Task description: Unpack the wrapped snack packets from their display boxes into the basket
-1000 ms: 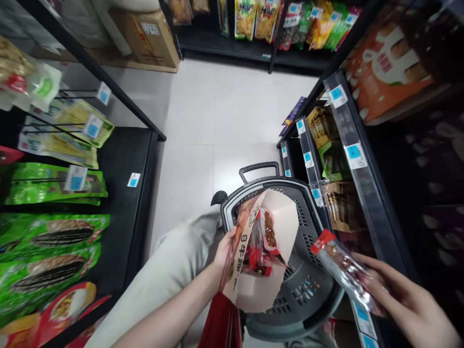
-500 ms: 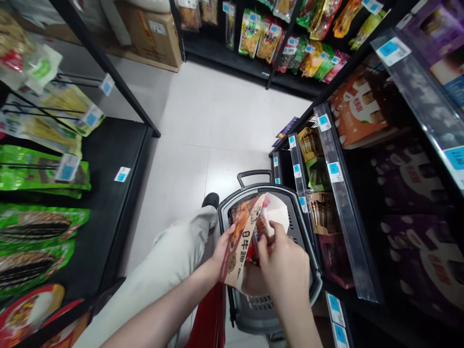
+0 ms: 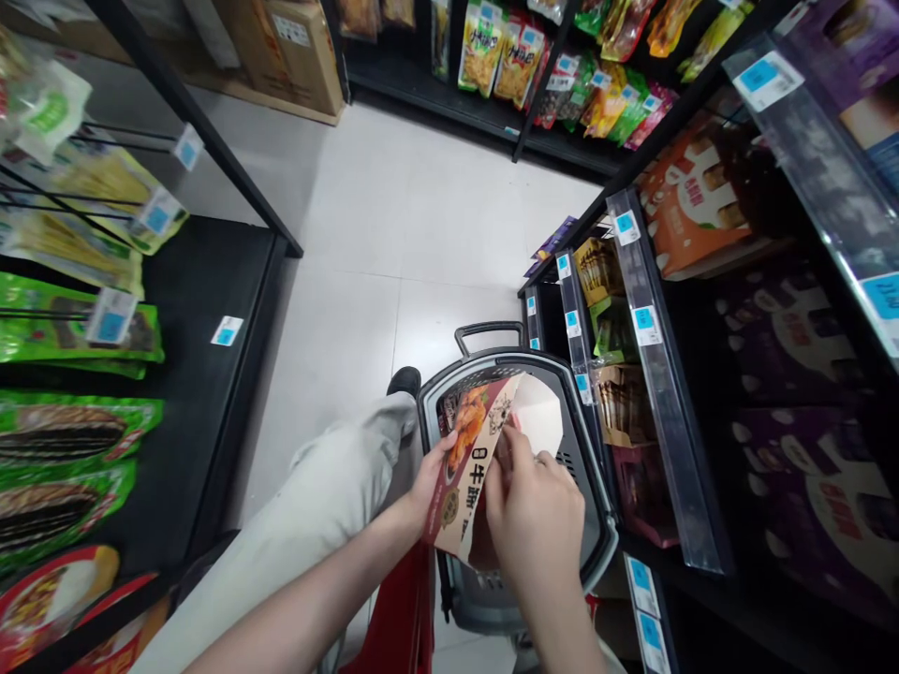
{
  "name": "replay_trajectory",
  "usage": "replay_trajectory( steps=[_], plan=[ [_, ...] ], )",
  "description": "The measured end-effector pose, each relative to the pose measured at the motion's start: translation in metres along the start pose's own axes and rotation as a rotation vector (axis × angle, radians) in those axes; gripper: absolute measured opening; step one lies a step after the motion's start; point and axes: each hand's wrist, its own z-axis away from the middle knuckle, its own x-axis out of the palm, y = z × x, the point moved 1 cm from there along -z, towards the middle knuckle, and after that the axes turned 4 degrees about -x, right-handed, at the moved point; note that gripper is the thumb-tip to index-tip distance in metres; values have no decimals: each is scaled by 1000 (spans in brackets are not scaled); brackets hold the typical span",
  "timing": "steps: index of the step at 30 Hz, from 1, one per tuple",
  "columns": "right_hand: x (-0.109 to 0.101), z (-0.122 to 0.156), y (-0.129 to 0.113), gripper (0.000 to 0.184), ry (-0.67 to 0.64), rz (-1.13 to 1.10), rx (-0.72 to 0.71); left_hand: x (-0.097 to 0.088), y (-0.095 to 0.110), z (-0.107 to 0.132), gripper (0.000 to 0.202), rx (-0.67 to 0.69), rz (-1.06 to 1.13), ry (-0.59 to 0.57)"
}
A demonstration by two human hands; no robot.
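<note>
My left hand [image 3: 426, 487] grips the left side of an open cardboard snack box [image 3: 472, 468], thumb lying on its printed front. The box is maroon and cream, with a food picture and dark lettering, and its pale flap [image 3: 540, 417] stands up at the far side. Inside the box opening, the bent fingers of my right hand [image 3: 537, 515] are pressed together. Whatever those fingertips hold is hidden by the hand and the box wall. Beneath both hands is a grey shopping basket [image 3: 592, 468] with a dark folding handle [image 3: 492, 328].
Shelves with boxed snacks [image 3: 692, 201] stand close on the right. On the left, bagged goods [image 3: 63, 426] hang above a black shelf [image 3: 211, 281]. A cardboard carton [image 3: 302, 70] and more snack bags [image 3: 520, 61] are at the back. Something red [image 3: 397, 608] lies beside my leg.
My right hand has moved slightly left and deeper into the box. The packets visible inside before are now mostly covered by it. My left hand keeps its grip on the box.
</note>
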Motion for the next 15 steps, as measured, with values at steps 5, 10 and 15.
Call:
replay_trajectory(
  steps=[5,10,15],
  plan=[
    [20,-5,-9,32,-214,47,-1,-2,1,0,45,36,44,49],
    [22,-1,-14,39,-67,0,-25,-5,5,-4,40,96,62,152],
    [40,20,74,35,483,-563,283,-27,13,-10,35,152,34,80]
  ],
)
